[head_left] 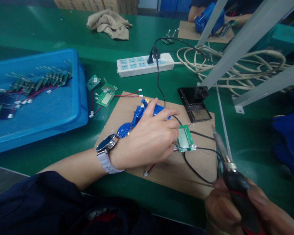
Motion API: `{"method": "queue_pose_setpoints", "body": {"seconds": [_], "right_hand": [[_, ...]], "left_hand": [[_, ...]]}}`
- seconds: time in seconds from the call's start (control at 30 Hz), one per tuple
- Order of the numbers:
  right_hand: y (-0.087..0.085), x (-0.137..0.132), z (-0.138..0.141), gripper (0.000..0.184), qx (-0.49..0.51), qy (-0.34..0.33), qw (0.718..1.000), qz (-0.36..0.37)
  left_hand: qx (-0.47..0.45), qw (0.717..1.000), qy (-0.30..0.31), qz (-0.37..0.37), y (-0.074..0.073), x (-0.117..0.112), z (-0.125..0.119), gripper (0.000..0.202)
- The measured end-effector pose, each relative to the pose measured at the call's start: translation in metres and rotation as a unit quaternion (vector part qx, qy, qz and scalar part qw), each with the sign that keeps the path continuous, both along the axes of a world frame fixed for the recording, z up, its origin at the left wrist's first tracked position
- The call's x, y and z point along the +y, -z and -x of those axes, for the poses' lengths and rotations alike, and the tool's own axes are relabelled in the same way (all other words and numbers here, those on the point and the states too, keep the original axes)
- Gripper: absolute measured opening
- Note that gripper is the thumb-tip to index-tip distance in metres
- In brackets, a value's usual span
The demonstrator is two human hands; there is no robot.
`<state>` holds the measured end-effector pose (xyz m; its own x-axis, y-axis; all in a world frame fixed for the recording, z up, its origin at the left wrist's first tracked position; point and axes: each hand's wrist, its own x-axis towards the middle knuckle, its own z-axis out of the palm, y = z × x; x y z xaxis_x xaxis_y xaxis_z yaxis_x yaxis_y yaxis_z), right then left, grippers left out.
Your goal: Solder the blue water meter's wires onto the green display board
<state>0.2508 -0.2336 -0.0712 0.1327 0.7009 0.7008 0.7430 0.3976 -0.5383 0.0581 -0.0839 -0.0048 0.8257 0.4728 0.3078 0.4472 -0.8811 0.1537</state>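
Observation:
My left hand (149, 137), with a watch on its wrist, lies over a blue water meter (137, 114) with a brass threaded end, its fingers bent round the body. My palm hides much of the meter. Right beside my curled fingers is a green circuit board (185, 138) with a small display, wires running from it. At the lower right my right hand (225, 209) is closed round the dark handle of a soldering iron (235, 182). Its tip points up and away from me, apart from the board. Under the meter lies a cardboard sheet (171, 176).
A soldering iron stand (196, 104) sits on the cardboard's far right corner. To the left are a blue tray (80, 111) of circuit boards and several loose boards (105, 98). Beyond are a power strip (144, 65), coiled cable (198, 65), a cloth (110, 24), metal posts (245, 42) and another person's arm (240, 21).

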Motion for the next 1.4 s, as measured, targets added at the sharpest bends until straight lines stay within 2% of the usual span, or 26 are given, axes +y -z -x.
{"method": "queue_pose_setpoints", "body": {"seconds": [0.2, 0.3, 0.43, 0.67, 0.87, 1.03, 1.17, 1.3, 1.4], "right_hand": [[-0.017, 0.032, 0.019, 0.051, -0.046, -0.037, 0.998, 0.008], [-0.019, 0.044, 0.026, 0.056, -0.068, -0.018, 0.997, -0.013], [-0.018, 0.047, 0.032, 0.05, -0.056, 0.0, 0.998, 0.002], [-0.02, 0.049, 0.038, 0.041, -0.071, 0.021, 0.997, -0.03], [-0.015, 0.05, 0.04, 0.034, -0.107, 0.087, 0.99, -0.03], [-0.015, 0.053, 0.041, 0.043, -0.063, 0.051, 0.995, -0.057], [-0.014, 0.054, 0.031, 0.051, -0.036, 0.058, 0.995, -0.077], [-0.008, 0.053, 0.017, 0.059, 0.025, -0.017, 0.999, 0.011], [-0.003, 0.054, 0.014, 0.06, 0.011, -0.052, 0.997, 0.055]], "left_hand": [[-0.007, 1.0, 0.003, 0.001, 0.001, -0.001, 0.0, 0.014], [-0.007, 1.0, 0.006, 0.0, 0.001, -0.001, 0.0, 0.013], [-0.006, 1.0, 0.005, -0.002, 0.0, -0.001, 0.001, 0.012], [-0.016, 1.0, 0.006, 0.002, -0.001, -0.002, 0.003, 0.012], [-0.035, 0.998, 0.027, 0.044, -0.006, 0.0, 0.006, 0.012], [-0.049, 0.995, 0.033, 0.081, -0.01, 0.002, 0.011, 0.015], [-0.06, 0.993, 0.031, 0.096, -0.011, 0.002, 0.013, 0.016], [-0.066, 0.993, 0.03, 0.093, -0.01, 0.002, 0.013, 0.017], [-0.067, 0.994, 0.03, 0.08, -0.006, 0.002, 0.012, 0.017]]}}
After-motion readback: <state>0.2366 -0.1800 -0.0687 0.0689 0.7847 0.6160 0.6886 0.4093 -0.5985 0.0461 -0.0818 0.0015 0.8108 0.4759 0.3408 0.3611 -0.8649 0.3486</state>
